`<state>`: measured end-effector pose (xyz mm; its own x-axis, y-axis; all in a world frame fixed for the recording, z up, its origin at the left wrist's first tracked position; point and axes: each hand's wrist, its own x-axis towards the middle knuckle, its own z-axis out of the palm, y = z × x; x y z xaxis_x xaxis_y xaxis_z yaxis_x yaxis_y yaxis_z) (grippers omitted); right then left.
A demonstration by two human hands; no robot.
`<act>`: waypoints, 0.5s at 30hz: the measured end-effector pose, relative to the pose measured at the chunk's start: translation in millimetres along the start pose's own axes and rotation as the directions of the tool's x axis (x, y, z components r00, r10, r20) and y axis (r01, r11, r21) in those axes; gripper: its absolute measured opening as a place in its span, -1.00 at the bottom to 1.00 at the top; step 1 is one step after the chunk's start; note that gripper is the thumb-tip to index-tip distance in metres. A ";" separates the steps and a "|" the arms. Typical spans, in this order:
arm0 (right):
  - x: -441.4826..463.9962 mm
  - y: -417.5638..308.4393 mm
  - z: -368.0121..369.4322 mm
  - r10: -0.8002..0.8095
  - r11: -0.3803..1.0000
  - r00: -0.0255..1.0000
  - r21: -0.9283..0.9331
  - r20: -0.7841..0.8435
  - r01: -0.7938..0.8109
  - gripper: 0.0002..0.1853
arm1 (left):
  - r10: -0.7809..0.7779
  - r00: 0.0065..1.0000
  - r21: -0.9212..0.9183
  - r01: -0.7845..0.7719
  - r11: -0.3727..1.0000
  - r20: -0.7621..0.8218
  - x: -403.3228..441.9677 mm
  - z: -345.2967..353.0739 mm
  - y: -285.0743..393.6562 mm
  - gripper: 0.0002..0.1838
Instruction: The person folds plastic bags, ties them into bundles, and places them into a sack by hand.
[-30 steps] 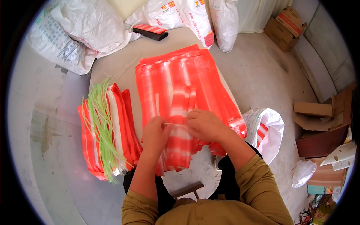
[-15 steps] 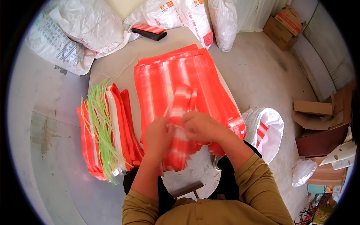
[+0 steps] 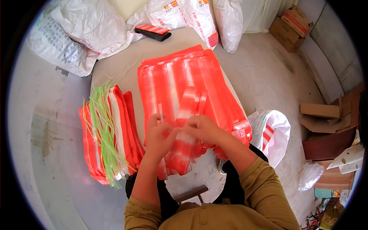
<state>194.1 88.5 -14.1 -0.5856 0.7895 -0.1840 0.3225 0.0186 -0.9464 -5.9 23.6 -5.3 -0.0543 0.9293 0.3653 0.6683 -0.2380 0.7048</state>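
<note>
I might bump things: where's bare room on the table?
Bare beige tabletop lies between the white plastic sacks and the big red-and-white striped plastic stack, though thin pale strands lie there. A narrow gap separates that stack from the smaller red striped pile under green plastic strips. Crowded: the near side, under the left hand and right hand.

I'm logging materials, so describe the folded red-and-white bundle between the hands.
The folded bundle is long, narrow, red with whitish bands, seemingly thin plastic. It lies slantwise over the larger striped stack, its uneven near end toward the person. Left hand and right hand are at its middle, partly hiding it.
</note>
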 end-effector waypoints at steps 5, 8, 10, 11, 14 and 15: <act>-3.9 -0.9 2.7 -0.140 0.990 0.990 -0.036 -0.034 0.139 -0.76 | 0.070 0.993 -0.014 -0.069 0.997 0.092 -8.2 -6.2 0.2 -0.89; -6.0 -2.5 9.7 -0.206 0.961 0.973 -0.208 -0.102 0.181 -0.76 | 0.122 0.980 -0.040 -0.117 0.992 0.158 -11.2 -1.9 -0.6 -0.85; -4.6 2.5 15.7 -0.268 0.915 0.954 -0.343 -0.132 0.210 -0.77 | 0.154 0.971 -0.047 -0.148 0.988 0.184 -11.5 0.5 2.4 -0.82; -4.2 5.4 17.4 -0.298 0.906 0.945 -0.350 -0.135 0.236 -0.78 | 0.159 0.969 -0.155 -0.131 0.979 0.191 -11.6 0.7 1.6 -0.79; -3.5 6.6 18.7 -0.327 0.898 0.935 -0.354 -0.136 0.262 -0.82 | 0.087 0.976 -0.534 0.033 0.845 0.197 -11.1 0.7 0.9 -0.66; -4.2 1.0 16.9 -0.298 0.908 0.945 -0.344 -0.132 0.238 -0.82 | 0.002 0.978 -0.682 0.144 0.717 0.209 -10.6 -0.9 3.6 -0.60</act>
<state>184.3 74.9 -18.7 -0.5519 0.8216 0.1430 0.4092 0.4162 -0.8120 -3.6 12.7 -6.1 0.1032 0.9672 0.2319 -0.0351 -0.2295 0.9727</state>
